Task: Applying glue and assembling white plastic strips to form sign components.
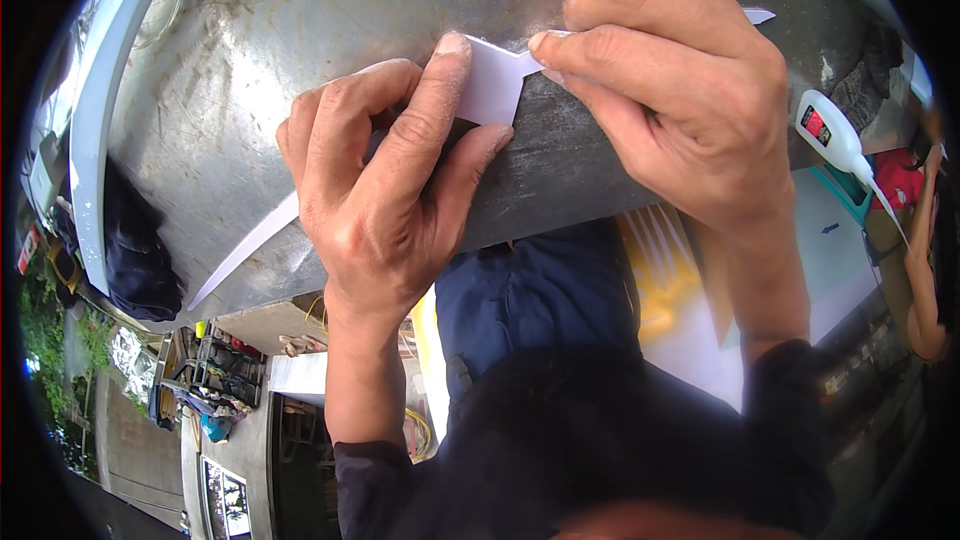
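Observation:
A small, flat, angular white piece (492,85) of thin sheet, perhaps card or plastic, is held up over the metal tabletop. My left hand (385,165) is closed on it, index finger along its upper left edge and thumb at its lower edge. From its right corner a narrow white strip (528,62) runs to my right hand (680,80), whose thumb and index finger pinch the strip's end. Whether strip and piece are one part, I cannot tell. A long, curved white strip (245,248) lies left of my left hand. Past my right hand a pointed white tip (760,15) shows.
The grey metal table (260,70) has rust stains. At its right edge is a white squeeze bottle (832,135) with a long thin nozzle, near a dark cloth (862,75). On the left are a pale blue frame (92,130) and dark fabric (140,250). Another person's arm (922,270) shows far right.

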{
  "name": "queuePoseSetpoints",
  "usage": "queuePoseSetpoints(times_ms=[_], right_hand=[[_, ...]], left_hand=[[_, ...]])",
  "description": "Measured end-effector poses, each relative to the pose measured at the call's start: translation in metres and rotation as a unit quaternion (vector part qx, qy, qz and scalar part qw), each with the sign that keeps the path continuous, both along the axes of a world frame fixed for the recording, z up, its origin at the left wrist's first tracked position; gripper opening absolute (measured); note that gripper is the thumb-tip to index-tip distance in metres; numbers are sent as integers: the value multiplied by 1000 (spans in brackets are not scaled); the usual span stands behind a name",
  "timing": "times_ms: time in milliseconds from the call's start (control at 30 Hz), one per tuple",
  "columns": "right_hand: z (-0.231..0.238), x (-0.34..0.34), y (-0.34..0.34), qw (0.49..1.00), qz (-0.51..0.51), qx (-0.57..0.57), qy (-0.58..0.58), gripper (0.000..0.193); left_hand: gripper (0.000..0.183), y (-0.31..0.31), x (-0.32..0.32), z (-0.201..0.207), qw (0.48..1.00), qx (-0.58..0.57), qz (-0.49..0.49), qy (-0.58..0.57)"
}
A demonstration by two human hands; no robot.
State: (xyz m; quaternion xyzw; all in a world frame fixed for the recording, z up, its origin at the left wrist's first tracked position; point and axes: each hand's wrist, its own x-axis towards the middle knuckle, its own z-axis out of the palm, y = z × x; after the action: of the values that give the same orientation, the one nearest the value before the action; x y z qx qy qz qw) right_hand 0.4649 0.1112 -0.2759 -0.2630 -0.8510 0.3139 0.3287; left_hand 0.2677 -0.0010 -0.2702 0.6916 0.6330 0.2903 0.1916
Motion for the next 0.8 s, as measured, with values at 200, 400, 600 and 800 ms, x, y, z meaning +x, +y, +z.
queuePoseSetpoints(times_ms=[200,400,600,800], right_hand=[[25,-2,-13,992,-53,-29,-114,28],[13,6,-28,991,-63,46,-107,33],[23,7,-49,973,-57,74,-211,30],[21,7,-66,967,-88,44,-233,39]], left_hand=[[50,1,1,1,1000,14,10,-22],[37,-1,1,-5,998,58,-4,-21],[34,-10,7,9,995,46,8,94],[43,-27,32,11,992,-22,8,127]])
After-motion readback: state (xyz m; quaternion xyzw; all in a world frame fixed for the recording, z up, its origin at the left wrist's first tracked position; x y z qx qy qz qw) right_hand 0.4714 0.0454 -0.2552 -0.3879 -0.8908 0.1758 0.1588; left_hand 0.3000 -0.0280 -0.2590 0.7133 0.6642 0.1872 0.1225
